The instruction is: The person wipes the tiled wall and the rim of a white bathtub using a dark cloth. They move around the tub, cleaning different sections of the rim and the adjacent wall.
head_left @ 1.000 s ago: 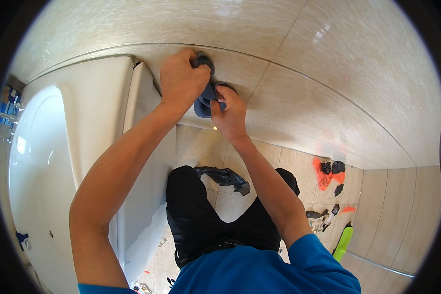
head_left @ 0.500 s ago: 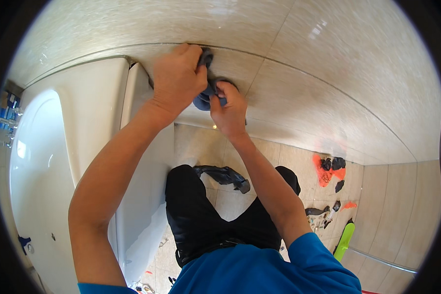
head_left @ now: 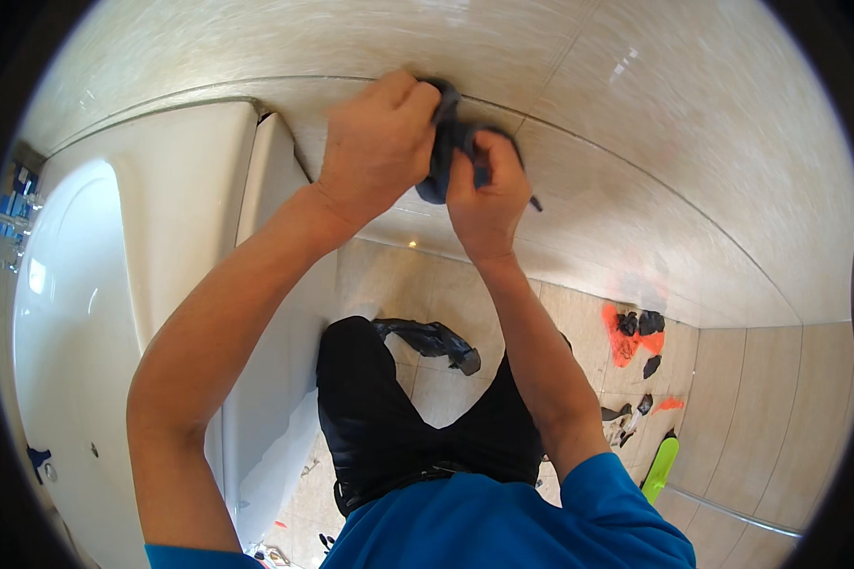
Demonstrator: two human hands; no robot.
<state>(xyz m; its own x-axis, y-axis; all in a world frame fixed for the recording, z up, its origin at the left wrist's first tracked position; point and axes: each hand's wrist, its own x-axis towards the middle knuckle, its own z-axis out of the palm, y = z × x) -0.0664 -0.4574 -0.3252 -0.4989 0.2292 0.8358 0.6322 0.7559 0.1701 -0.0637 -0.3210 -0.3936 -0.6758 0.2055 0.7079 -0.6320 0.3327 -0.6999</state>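
Note:
A dark grey cloth (head_left: 439,163) is bunched up between my two hands, against the beige tiled wall (head_left: 285,43) at a horizontal joint. My left hand (head_left: 378,140) grips the cloth's upper left part, its fingers curled next to the joint. Slightly lower and to the right, my right hand (head_left: 491,197) pinches another fold between thumb and fingers. One thin dark end of the cloth sticks out past the right hand. Some fingertips are hidden behind the cloth and blurred by motion.
A white bathtub (head_left: 185,190) stands on the left. Crumpled black plastic (head_left: 432,341) lies on the tiled floor between my knees. Farther right are an orange plastic bag (head_left: 619,346), scattered scraps, a lime-green long object (head_left: 661,469) and a metal bar (head_left: 731,512) by the wall.
Both hands have moved to the right along the wall joint, carrying the cloth with them. More of the cloth now shows above and between my hands.

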